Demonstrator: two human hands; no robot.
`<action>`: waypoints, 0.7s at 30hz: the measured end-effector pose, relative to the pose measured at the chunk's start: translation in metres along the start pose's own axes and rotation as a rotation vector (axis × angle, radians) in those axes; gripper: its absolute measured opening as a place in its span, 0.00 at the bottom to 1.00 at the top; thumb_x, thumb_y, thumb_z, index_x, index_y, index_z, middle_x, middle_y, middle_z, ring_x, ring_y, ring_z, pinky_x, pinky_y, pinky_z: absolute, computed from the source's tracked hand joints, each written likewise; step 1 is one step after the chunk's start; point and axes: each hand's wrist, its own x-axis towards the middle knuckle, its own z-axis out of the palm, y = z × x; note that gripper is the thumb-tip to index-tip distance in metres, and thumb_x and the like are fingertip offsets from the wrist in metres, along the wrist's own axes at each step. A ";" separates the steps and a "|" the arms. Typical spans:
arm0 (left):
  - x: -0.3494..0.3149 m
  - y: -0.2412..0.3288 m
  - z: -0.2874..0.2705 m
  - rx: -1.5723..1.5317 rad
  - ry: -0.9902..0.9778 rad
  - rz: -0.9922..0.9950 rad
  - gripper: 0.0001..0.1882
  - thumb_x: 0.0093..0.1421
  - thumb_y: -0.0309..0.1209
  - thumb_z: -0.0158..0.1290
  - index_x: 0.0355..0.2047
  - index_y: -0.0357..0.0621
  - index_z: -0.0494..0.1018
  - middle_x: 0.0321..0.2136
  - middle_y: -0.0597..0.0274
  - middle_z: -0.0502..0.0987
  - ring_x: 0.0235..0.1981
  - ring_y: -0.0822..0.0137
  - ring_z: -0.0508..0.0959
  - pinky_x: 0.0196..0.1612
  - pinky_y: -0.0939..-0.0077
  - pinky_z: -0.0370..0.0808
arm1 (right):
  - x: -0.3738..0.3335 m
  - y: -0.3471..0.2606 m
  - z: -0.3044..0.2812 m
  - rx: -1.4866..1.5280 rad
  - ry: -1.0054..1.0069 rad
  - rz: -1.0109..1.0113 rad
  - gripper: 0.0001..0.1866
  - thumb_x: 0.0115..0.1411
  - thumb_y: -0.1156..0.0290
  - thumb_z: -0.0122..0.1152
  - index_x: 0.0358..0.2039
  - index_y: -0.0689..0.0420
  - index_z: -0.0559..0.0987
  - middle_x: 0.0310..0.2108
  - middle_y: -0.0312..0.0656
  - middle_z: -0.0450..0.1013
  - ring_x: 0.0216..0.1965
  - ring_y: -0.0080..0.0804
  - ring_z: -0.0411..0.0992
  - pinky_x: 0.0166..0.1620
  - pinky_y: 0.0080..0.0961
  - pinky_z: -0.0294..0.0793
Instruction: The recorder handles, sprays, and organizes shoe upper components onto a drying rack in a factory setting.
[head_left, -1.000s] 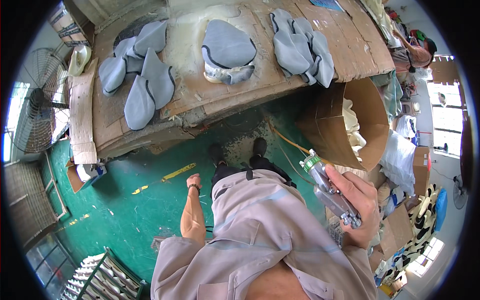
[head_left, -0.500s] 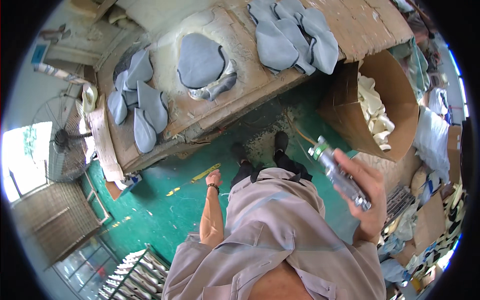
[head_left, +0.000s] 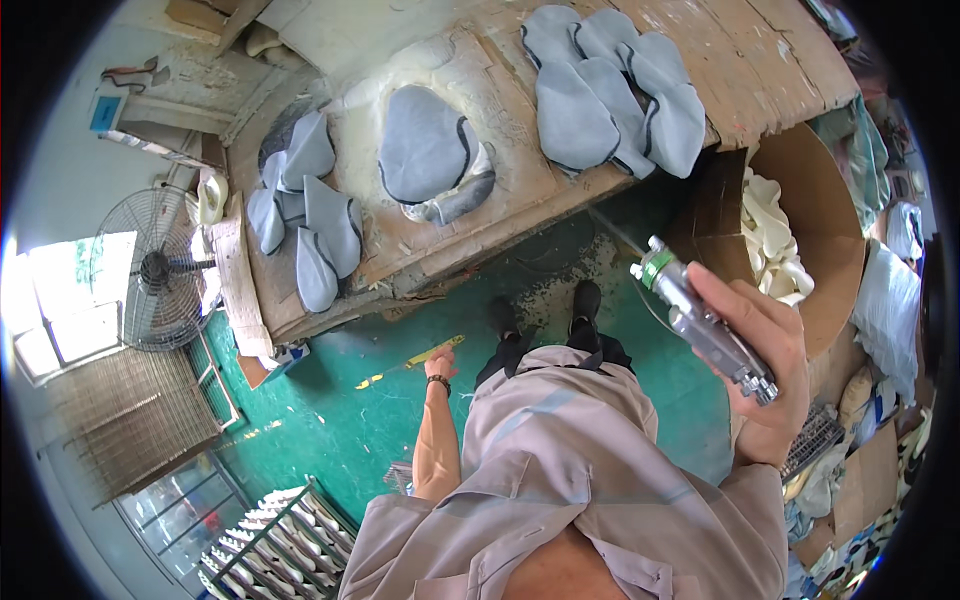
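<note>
My right hand (head_left: 765, 350) is closed round a silver metal spray gun (head_left: 705, 320) with a green ring near its nozzle end. The spray gun is held over the floor, left of the cardboard box. My left hand (head_left: 441, 363) hangs low beside my body with nothing seen in it, fingers loosely apart. On the workbench, a grey saddle-shaped cover (head_left: 425, 145) with dark edging lies in the middle of a whitish crusted patch. A glossy grey-and-white piece (head_left: 462, 198) shows at its near edge. Several similar grey covers (head_left: 578, 115) overlap to the right, and more grey covers (head_left: 330, 225) lie to the left.
A cardboard box (head_left: 835, 200) of cream moulded pieces (head_left: 765, 235) stands at the bench's right end. The wooden workbench (head_left: 470, 245) runs across the front. A large fan (head_left: 155, 268) stands at left; a rack of pale pieces (head_left: 275, 540) is at lower left.
The view has shifted, so the bench and boxes appear lower and further right. My right hand still grips the spray gun, which has come up slightly toward the bench. My left arm still hangs down.
</note>
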 end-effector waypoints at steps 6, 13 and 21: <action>0.004 -0.023 -0.013 -0.036 0.014 -0.096 0.21 0.50 0.23 0.55 0.46 0.48 0.82 0.36 0.62 0.81 0.38 0.65 0.80 0.37 0.61 0.83 | 0.026 -0.034 0.016 -0.096 0.154 -0.070 0.30 0.48 0.75 0.66 0.56 0.63 0.78 0.26 0.44 0.72 0.24 0.32 0.70 0.29 0.27 0.68; 0.009 0.014 -0.002 -0.012 0.029 0.072 0.18 0.53 0.25 0.57 0.46 0.46 0.82 0.38 0.62 0.82 0.38 0.67 0.81 0.41 0.66 0.81 | 0.030 -0.047 0.025 -0.255 -0.114 -0.228 0.35 0.48 0.73 0.70 0.60 0.60 0.75 0.26 0.41 0.73 0.24 0.35 0.74 0.26 0.32 0.74; -0.025 0.222 0.037 0.062 0.317 1.076 0.15 0.58 0.23 0.58 0.47 0.44 0.79 0.40 0.56 0.81 0.41 0.60 0.81 0.46 0.68 0.78 | 0.017 -0.053 0.022 -0.290 -0.063 -0.187 0.32 0.49 0.72 0.69 0.58 0.60 0.77 0.24 0.40 0.71 0.24 0.35 0.74 0.27 0.31 0.73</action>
